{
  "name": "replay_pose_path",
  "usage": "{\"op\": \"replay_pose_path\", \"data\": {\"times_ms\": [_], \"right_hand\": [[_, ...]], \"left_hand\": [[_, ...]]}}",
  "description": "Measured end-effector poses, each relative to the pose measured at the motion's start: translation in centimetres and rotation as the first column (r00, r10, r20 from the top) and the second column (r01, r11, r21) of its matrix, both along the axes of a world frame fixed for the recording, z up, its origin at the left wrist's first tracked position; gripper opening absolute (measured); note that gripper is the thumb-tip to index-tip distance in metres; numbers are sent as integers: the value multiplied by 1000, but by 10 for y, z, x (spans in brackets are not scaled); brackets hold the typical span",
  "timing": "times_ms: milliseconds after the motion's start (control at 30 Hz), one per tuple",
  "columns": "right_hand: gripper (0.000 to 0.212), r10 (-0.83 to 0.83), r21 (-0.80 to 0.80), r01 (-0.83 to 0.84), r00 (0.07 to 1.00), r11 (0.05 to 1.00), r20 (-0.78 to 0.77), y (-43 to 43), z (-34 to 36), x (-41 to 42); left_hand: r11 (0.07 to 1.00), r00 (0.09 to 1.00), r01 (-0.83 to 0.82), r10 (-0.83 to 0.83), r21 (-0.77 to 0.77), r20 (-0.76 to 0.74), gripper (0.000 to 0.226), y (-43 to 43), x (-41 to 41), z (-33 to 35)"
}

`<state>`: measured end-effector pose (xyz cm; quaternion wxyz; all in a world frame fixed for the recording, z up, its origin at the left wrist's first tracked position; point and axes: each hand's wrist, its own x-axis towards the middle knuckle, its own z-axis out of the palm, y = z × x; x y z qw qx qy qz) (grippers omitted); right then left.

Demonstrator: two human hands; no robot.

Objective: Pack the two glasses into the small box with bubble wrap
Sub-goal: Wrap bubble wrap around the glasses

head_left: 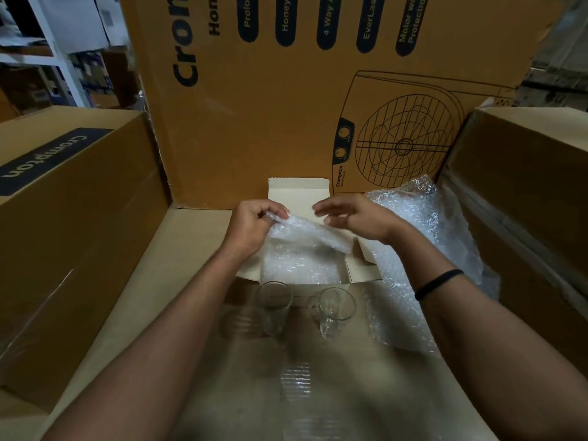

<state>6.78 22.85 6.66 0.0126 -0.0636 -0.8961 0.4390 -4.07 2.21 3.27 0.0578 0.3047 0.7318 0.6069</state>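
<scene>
Left hand [254, 221] over the small box [362, 272], fingers and thumb pinching the raised edge of a bubble wrap sheet [305, 237]. Right hand [353, 218] also above the box, on its right side, fingers loosely spread and slightly blurred, nothing gripped; the fingertips are close to the sheet's top edge, contact unclear.

Big printed carton [286, 106] stands upright directly behind the box, fan drawing on its face. Left carton [73, 202] well off to the box's left, right carton [525, 186] well off to its right. Cardboard floor [178, 281] lies under the box.

Loose bubble wrap [413, 224], a large crumpled length, lies along the box's right side, touching it.

Box is pale, open, lid flap standing up at the back. The held sheet runs down into the box, its lower part lying on the box's bottom.

Left glass [273, 300] and right glass [335, 308]: both clear and upright, just in front of the box's near wall, outside it, apart from each other.

Black wristband [439, 283] on the right forearm, to the right of the box.
</scene>
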Motion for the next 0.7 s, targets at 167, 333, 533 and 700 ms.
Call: {"op": "replay_pose_path", "data": {"times_ms": [167,333,533,700], "right_hand": [[29,-27,343,28,1000,939,-8,-22,0,-13],[16,-434,-91,425,890,900,-135,0,-7,9],[14,-691,-708,540,716,455,102,18,-33,58],[25,-711,-812,494,688,310,147,-9,-46,98]], "left_hand": [[998,997,61,-60,24,-41,40,0,5,2],[1000,1000,1,-1,3,-9,60,-18,18,2],[995,995,101,-100,-22,29,64,-31,119,-17],[948,969,241,-248,-206,-9,85,-27,171,-64]]}}
